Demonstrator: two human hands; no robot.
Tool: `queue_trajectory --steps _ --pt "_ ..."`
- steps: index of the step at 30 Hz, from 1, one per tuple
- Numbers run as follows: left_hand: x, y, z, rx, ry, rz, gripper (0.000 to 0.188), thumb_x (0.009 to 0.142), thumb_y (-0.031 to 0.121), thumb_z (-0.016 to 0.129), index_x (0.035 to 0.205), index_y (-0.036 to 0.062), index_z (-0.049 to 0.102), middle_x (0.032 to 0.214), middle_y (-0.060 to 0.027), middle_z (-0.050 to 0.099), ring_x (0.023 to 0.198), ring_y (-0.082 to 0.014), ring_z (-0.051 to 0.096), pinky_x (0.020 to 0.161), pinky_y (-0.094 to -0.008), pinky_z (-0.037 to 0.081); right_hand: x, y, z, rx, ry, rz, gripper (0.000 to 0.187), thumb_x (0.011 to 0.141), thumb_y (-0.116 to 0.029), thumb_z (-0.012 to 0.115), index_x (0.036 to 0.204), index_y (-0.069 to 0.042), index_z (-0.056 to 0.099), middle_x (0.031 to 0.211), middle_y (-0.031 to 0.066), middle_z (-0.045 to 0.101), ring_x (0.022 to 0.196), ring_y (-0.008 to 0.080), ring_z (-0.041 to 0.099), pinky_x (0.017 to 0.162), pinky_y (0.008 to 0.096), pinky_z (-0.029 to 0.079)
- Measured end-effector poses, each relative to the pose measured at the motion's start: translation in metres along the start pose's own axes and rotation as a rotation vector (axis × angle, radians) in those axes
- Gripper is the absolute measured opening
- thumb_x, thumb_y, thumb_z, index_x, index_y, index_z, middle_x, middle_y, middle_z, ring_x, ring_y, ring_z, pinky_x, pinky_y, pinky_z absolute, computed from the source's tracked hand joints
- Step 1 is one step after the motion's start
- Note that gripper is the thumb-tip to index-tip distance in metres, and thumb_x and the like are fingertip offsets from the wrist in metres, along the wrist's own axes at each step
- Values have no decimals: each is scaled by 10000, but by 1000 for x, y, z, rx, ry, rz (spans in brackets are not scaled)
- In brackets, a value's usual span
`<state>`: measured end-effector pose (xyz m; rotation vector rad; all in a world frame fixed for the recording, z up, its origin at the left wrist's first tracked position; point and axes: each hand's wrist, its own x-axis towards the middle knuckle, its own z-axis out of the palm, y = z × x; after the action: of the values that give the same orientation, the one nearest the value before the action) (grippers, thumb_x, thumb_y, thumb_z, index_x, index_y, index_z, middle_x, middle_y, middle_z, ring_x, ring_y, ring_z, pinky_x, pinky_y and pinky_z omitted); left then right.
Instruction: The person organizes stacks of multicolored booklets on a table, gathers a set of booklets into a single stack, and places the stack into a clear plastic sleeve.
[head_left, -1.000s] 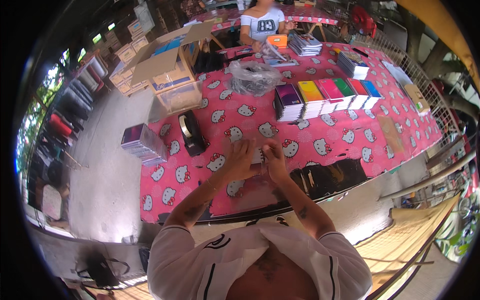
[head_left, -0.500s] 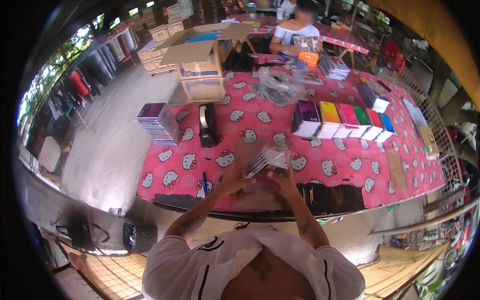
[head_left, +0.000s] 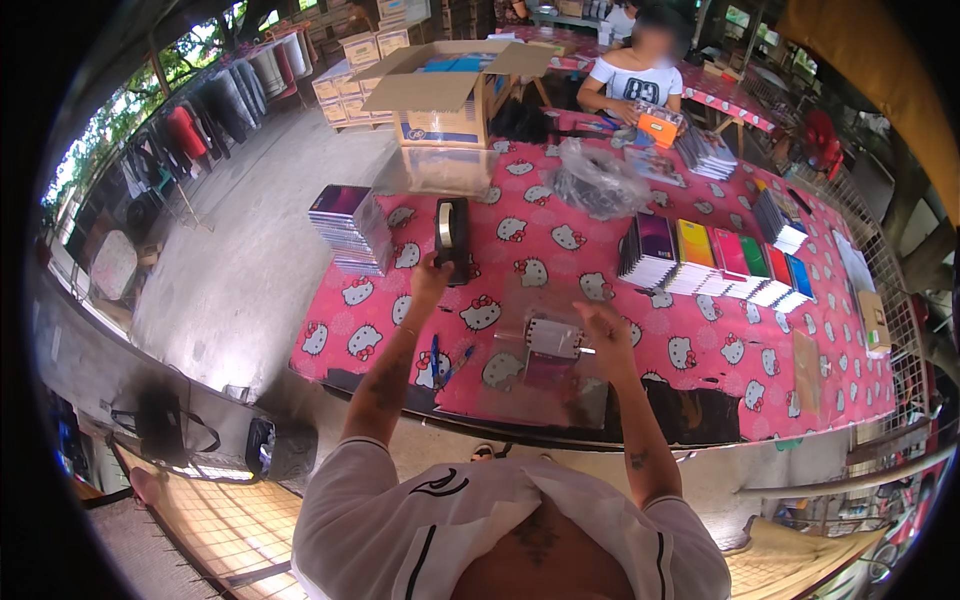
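Note:
My left hand (head_left: 430, 280) reaches to the near end of a black tape dispenser (head_left: 452, 240), its fingertips pinched there; any tape between them is too small to make out. Just right of a small stack of spiral notebooks (head_left: 553, 338) is my right hand (head_left: 607, 338), its fingers bent over the edge of clear plastic wrap (head_left: 535, 300). The notebooks lie on their side, with the white page edges and dark binding holes upward. More clear plastic lies flat beneath and around them. Left of this, two blue pens (head_left: 436, 362) rest on the pink patterned tablecloth (head_left: 400, 345).
A tall stack of wrapped notebooks (head_left: 350, 228) stands at the table's left edge. Coloured notebook stacks (head_left: 700, 262) form a row at right. Behind lie a crumpled plastic bag (head_left: 600, 180) and an open carton (head_left: 440, 125). A person (head_left: 635, 85) sits at the far side.
My left hand has left the notebooks and moved forward-left to the tape dispenser. The small notebook stack, tilted between both hands before, now lies on the table beside my right hand.

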<state>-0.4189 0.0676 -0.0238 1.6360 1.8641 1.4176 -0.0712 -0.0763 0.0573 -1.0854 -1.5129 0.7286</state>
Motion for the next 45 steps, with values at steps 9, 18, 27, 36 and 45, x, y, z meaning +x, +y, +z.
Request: queue_trajectory --steps 9,18,27,36,45 --pt "16 -17 37 -793 33 -295 166 847 165 706 925 21 727 717 -30 657 556 -106 573 446 -238 392 -14 -48 41 -849 -231 -269 294 734 -260 791 989 -148 696 934 24 689 949 232 647 936 414 379" --pt "21 -14 -22 577 -72 -54 243 808 306 663 886 93 749 881 -188 720 843 -394 702 743 -463 554 -19 -65 62 -839 -137 -322 264 731 -247 780 966 -154 703 938 20 711 974 205 655 968 423 347" --pt "-59 127 -20 -605 -1097 147 277 892 40 693 1161 99 711 1051 -23 687 981 -137 638 864 -271 520 -13 -59 59 -806 -157 -251 332 752 -311 782 1044 -169 711 971 18 698 997 236 638 950 419 342" --pt "-39 141 -20 -389 -1021 603 176 821 205 788 997 212 783 1385 -96 503 1321 -304 401 1112 -444 318 -37 -46 -3 -412 120 -37 602 607 -337 890 1129 -138 667 1261 65 538 1148 300 521 936 491 392" --pt "-74 142 40 -182 -794 956 183 832 180 765 1012 201 751 1525 -131 365 1383 -389 330 1103 -528 306 -44 21 17 -512 -270 -281 530 647 -235 874 1127 -105 691 1528 220 331 1339 391 429 1051 499 397"
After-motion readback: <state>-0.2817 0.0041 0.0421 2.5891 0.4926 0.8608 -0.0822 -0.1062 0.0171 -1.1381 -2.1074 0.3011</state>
